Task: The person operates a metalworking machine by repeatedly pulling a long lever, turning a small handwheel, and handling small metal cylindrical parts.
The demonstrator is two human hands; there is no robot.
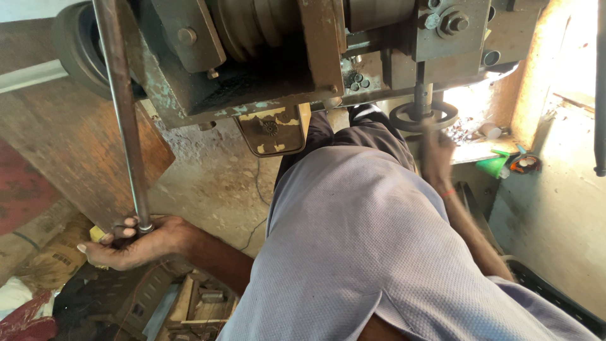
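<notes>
My left hand is closed around the lower end of a long, thin metal rod, which runs up past the rusty machine to the top edge. My right hand, blurred, is raised to a small dark handwheel on a vertical shaft under the machine's right side. Its fingers touch the wheel's rim, but the grip is unclear. My grey shirt fills the middle of the view and hides whatever lies below it.
A grooved pulley and bolted plates form the machine body overhead. A wooden board leans at the left. Wood scraps and a sack lie at the bottom left. A green funnel sits by the right wall, with a black crate below it.
</notes>
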